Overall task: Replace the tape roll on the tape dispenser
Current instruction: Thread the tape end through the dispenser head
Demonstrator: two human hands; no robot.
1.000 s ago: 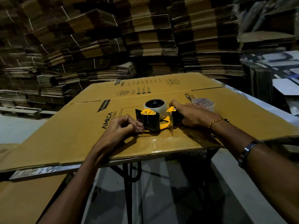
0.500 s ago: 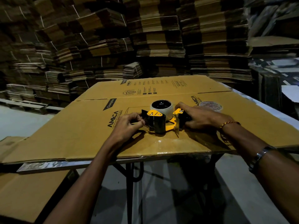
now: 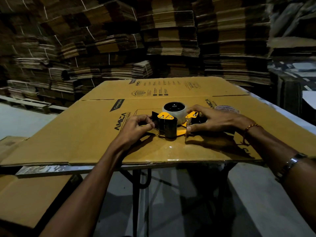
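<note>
Head view: left hand [image 3: 135, 125] pinches the dispenser [image 3: 168, 125] at its black front guard; right hand [image 3: 210, 120] closes on the handle end. Dispenser lies on its side on cardboard [image 3: 85, 134] covering the tabletop. A roll [image 3: 174, 111] sits on the hub: mounting judged done, threading apparently outstanding. Second roll [image 3: 226, 108] lies just beyond the right hand. No containers visible.

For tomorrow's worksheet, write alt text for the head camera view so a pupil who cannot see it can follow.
Two bare hands work a yellow and black tape dispenser lying on flattened cardboard: the left hand pinches its front end, the right hand holds its handle end. A tape roll sits on it, a second roll lies beyond.
</note>
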